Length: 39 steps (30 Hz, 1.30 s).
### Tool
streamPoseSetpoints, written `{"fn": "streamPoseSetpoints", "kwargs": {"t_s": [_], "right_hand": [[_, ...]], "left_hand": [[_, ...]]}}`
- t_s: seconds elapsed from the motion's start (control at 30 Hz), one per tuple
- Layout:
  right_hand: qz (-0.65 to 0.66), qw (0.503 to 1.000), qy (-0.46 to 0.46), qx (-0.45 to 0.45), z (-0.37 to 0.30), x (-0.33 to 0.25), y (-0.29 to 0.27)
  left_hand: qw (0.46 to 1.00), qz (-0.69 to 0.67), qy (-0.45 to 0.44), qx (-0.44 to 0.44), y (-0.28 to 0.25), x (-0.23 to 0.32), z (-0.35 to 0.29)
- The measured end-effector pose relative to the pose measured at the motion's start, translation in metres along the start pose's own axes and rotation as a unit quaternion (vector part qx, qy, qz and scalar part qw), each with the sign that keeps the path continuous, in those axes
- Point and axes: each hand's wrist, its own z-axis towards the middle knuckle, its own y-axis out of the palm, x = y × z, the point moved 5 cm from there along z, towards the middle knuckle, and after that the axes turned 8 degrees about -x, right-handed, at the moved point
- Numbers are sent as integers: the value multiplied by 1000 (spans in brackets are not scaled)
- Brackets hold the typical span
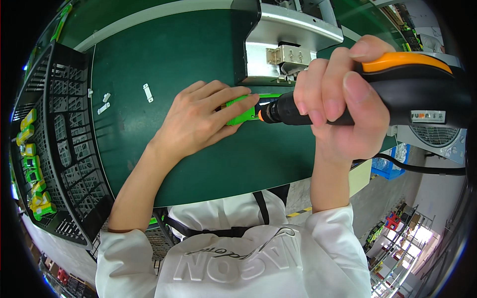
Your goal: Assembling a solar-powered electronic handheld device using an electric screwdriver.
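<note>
My right hand (348, 97) is wrapped round a black and orange electric screwdriver (407, 94), held level with its tip pointing left. Beneath my left hand (201, 111), a bright green plastic case (242, 115) lies on the green tabletop (198, 174). The fingers of that hand curl over the case and grip it near its left end. At the case's right part, the screwdriver's orange-ringed nose is up against or just over it; I cannot tell which. Much of the case is hidden by my fingers and the tool.
A metal machine (293, 52) stands just behind the case. Several small pale strips, one of them a flat strip (148, 93), lie left of my hand. A black plastic crate (69, 124) with yellow-green items (32, 169) is at the left edge. A black cable (422, 169) hangs at right.
</note>
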Motion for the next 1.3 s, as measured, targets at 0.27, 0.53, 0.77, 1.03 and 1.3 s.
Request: {"fn": "streamPoseSetpoints", "kwargs": {"t_s": [0.27, 0.53, 0.77, 1.03, 1.3], "right_hand": [[-52, 998, 13, 35, -10, 4, 1], [-63, 998, 6, 22, -12, 3, 9], [-55, 998, -16, -2, -16, 3, 10], [-57, 998, -7, 24, -16, 10, 12], [-75, 996, 0, 50, -19, 16, 19]], "left_hand": [[1000, -6, 2, 4, -1, 0, 0], [1000, -15, 5, 6, 0, -2, -1], [1000, -17, 13, 13, 1, -3, -2], [1000, -8, 17, 18, 1, -3, -1], [999, -21, 19, 21, 0, -3, -3]]}}
